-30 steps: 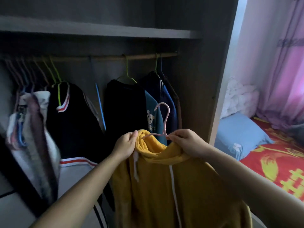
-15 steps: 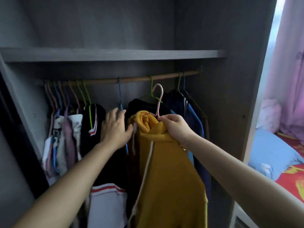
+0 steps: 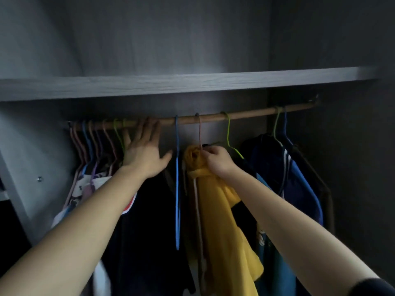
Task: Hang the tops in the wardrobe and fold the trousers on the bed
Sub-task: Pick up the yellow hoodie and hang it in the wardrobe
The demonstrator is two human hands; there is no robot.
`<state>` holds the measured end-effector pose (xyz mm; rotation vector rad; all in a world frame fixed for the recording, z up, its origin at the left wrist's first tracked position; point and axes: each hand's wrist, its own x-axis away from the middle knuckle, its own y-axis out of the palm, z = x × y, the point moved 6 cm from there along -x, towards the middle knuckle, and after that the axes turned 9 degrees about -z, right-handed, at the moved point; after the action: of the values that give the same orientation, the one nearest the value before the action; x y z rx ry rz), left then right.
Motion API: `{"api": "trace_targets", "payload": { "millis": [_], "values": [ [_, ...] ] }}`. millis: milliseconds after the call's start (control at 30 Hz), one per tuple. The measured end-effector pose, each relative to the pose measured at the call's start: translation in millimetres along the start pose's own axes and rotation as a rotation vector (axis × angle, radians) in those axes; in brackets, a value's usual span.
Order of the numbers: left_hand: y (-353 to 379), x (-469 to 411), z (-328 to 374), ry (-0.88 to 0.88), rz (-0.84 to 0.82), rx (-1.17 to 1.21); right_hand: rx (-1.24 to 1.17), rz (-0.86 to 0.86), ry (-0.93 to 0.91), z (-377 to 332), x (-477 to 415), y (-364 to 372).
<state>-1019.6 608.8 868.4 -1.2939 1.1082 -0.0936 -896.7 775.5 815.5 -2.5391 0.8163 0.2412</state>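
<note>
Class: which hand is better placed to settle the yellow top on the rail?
Right: the right hand grips the yellow top at its hooked hanger; the left hand is open, holding nothing.

Yellow hooded top (image 3: pixel 215 201) with white drawcord, on pink hanger (image 3: pixel 200 133) hooked over wooden rail (image 3: pixel 252 113) mid-wardrobe. Hangs bunched and twisted, hood wadded at the neck, collar pinched by right hand (image 3: pixel 215 160). Just right of blue hanger (image 3: pixel 177 167), left of dark blue tops (image 3: pixel 299 184).
</note>
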Motion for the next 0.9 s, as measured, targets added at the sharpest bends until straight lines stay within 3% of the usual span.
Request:
{"api": "trace_targets", "payload": {
  "millis": [167,367,533,733,900],
  "values": [
    [9.0,-0.7,-4.3,0.012,0.101,-0.031,0.008,0.045,0.006,32.8,-18.9,8.4],
    [11.3,16.2,-1.1,-0.048,-0.057,0.067,0.157,0.09,-0.03,29.6,14.5,11.2],
    [28.3,107.8,37.9,-0.005,-0.009,0.279,0.42,0.15,-0.212,22.9,87.0,15.1],
    [63.6,222.3,84.7,0.119,0.01,0.407,0.747,0.21,-0.162,54.9,187.2,3.1],
    [104.6,305.6,141.2,0.143,-0.161,0.518,1.032,0.215,-0.107,116.6,280.1,-4.1]
  ]
}}
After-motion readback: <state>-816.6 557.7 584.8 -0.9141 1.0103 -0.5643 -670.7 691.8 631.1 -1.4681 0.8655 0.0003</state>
